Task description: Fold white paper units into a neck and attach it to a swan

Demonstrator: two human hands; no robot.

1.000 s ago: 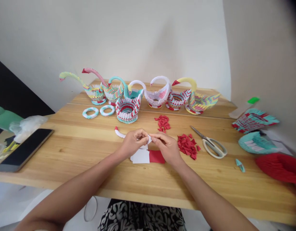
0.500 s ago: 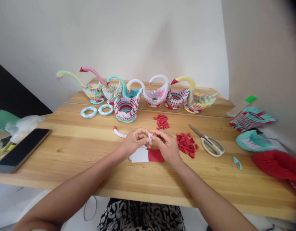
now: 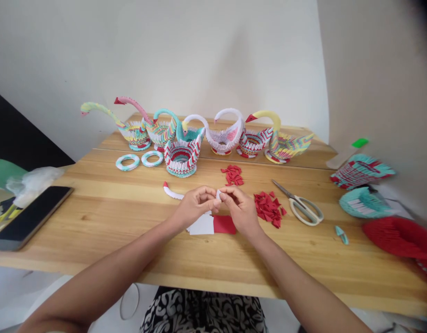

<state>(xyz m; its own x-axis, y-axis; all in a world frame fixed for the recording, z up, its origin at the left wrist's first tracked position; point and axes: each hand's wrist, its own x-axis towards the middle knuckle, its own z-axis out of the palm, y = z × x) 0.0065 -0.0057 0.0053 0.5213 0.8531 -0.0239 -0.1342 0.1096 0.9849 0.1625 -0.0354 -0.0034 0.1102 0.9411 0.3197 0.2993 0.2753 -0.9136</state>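
Note:
Between my two hands is a small folded piece of white paper (image 3: 218,194). My left hand (image 3: 198,202) pinches its left side with thumb and fingers. On the other side my right hand (image 3: 240,207) is closed on it, covering part of the paper. Just below the hands lie a stack of white paper rectangles (image 3: 201,225) and a red paper rectangle (image 3: 224,225) beside it. A curved white neck piece with a red tip (image 3: 171,191) rests left of my left hand, its right end hidden. Folded red triangles (image 3: 269,209) are heaped right of my right hand.
Scissors (image 3: 301,206) lie at the right. Several folded-paper swans (image 3: 227,141) line the back, with a paper basket (image 3: 181,162) and two paper rings (image 3: 127,162) before them. A smaller red pile (image 3: 232,175) sits mid-table. A phone (image 3: 31,217) is at the left edge.
The white paper piece has turned slightly between my fingers and shifted a little up and to the right. My left fingers have moved slightly; everything else stays put.

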